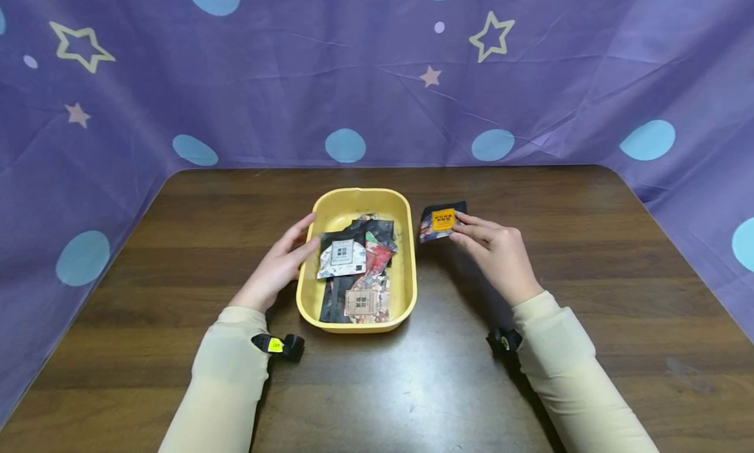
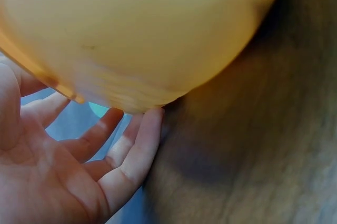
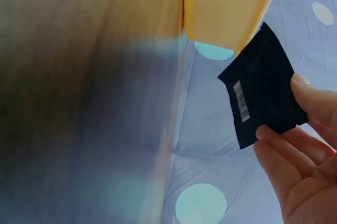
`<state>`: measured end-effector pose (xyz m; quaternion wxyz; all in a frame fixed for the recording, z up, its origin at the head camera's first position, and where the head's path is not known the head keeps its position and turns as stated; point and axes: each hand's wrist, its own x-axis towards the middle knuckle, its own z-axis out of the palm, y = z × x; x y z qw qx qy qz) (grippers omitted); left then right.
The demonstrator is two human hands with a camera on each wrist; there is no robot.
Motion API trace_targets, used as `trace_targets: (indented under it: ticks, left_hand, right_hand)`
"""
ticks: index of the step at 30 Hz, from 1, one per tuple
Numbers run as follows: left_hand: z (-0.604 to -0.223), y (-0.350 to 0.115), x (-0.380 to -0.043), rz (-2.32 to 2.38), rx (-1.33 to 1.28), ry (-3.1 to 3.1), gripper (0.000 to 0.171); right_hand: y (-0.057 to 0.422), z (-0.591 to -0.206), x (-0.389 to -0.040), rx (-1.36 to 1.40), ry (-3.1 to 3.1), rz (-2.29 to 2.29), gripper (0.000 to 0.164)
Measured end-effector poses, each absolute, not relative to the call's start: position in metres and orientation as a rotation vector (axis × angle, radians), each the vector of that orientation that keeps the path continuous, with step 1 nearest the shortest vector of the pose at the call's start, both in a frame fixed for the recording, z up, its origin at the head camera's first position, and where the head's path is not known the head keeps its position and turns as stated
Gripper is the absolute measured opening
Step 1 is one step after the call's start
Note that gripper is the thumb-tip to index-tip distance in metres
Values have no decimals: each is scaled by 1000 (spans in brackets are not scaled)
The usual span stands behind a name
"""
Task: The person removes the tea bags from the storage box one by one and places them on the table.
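Over the brown wood-grain table (image 1: 177, 348), just right of the yellow, rounded-rectangular tub (image 1: 406, 263), we noted a small, flat black packet with an orange label (image 1: 444, 220). The right hand (image 1: 496, 249) pinched it at its edge between thumb and fingers, apart from the tub. On its back we saw a white barcode sticker (image 3: 241, 101) in the right wrist view. The left hand (image 1: 279, 268) lay at the tub's left side, fingers spread and loosely bent, tips against the outer wall; we judged that it steadied the tub.

Progress, as we judged it: partial. Several packets lay overlapping inside the tub, among them a white-and-black packet with a pale label (image 1: 342, 254), a red packet (image 1: 378, 252) and a black packet with a beige label (image 1: 361, 302). Overlap kept us from a sure count. The orange-labelled one was outside, not yet set down; we could not tell whether it was going in or coming out.

Obstruction: the tub's right wall stood between the held packet and the pile. Behind the table we recorded a purple curtain with stars and blue dots (image 1: 377, 99).
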<state>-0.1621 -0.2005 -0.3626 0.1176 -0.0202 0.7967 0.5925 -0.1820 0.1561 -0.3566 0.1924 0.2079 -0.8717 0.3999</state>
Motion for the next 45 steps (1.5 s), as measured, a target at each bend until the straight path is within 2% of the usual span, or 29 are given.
trace_targets:
  ticks: [20, 45]
  left_hand:
    - [-360, -202, -161, 1717, -51, 2339, 62]
    - [-361, -202, -163, 1727, -70, 2328, 61]
  right_hand:
    - [159, -361, -187, 573, -2829, 1088, 21]
    - [162, -365, -188, 811, -3117, 742, 20]
